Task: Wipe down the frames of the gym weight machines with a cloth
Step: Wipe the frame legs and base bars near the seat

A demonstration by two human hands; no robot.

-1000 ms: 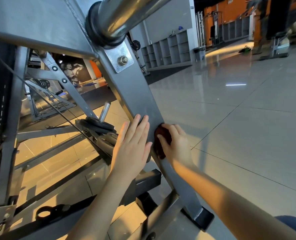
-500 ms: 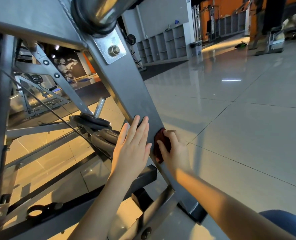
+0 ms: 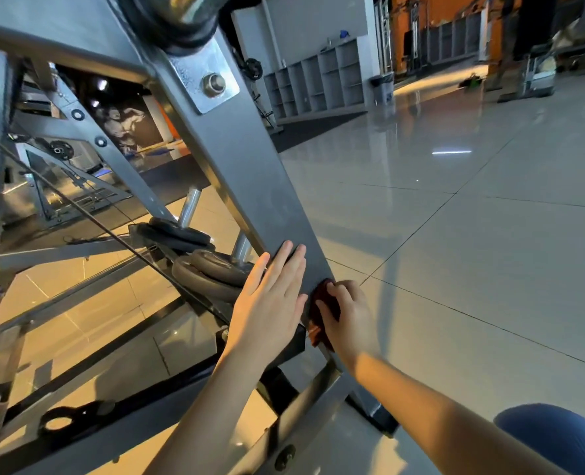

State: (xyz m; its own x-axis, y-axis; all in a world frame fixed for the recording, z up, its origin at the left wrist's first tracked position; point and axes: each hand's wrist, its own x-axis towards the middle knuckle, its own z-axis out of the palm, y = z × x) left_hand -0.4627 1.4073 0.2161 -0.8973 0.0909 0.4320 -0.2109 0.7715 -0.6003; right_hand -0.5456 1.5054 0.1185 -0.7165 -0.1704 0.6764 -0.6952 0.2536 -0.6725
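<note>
A wide grey slanted frame beam point(image 3: 250, 173) of a weight machine runs from the top centre down to the floor. My left hand point(image 3: 270, 303) lies flat on the beam's lower part, fingers straight and pointing up. Just to its right, my right hand point(image 3: 347, 317) holds a dark red cloth point(image 3: 323, 308) with curled fingers and presses it against the beam's right edge. Most of the cloth is hidden under that hand.
Round weight plates point(image 3: 212, 269) on pegs sit behind the beam to the left, with a thin cable crossing them. Black base bars point(image 3: 119, 402) run below. Glossy tiled floor point(image 3: 472, 269) spreads to the right; grey shelving point(image 3: 318, 80) stands far back. My blue-clad knee point(image 3: 558, 437) is at the bottom right.
Both hands have slid a little down the beam, the right hand carrying the cloth along its right edge, and the view has drawn closer to the frame.
</note>
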